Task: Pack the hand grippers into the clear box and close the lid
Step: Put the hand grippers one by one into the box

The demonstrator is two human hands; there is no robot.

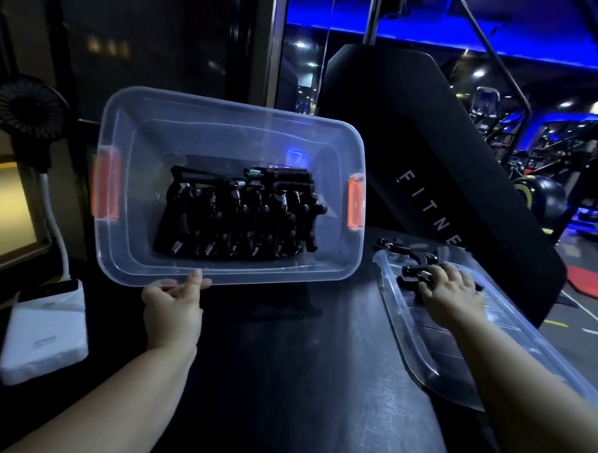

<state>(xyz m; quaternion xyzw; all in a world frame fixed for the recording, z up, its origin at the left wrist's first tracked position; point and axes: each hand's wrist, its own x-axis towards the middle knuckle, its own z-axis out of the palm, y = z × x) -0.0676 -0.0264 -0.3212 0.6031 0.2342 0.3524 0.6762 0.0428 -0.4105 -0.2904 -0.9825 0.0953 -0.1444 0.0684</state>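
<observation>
Nearest you, the dark table (284,379) has a dull, faintly woven sheen. A white slab-shaped device (46,335) lies on it at your left. Your left hand (172,310) pinches the near rim of the clear box (159,251) and tips its open mouth toward you. Your right hand (450,294) rests on the lid (439,355), which lies flat at the table's right edge. Its fingers curl over a loose hand gripper (412,273) with black handles and a small steel coil spring. A few more lie just beyond it on the lid, too dark to count.

The lid is thin, translucent plastic with rounded corners and ribbed panels. The box is the same cloudy plastic, rectangular and soft-cornered, with orange latches (105,187) at its short ends. Against its bottom the packed hand grippers (236,213) stand in a tight row, with matte black grips and glinting springs. A round black fan (25,108) stands at far left. Behind the box rises a black padded machine (431,146) with pale lettering.
</observation>
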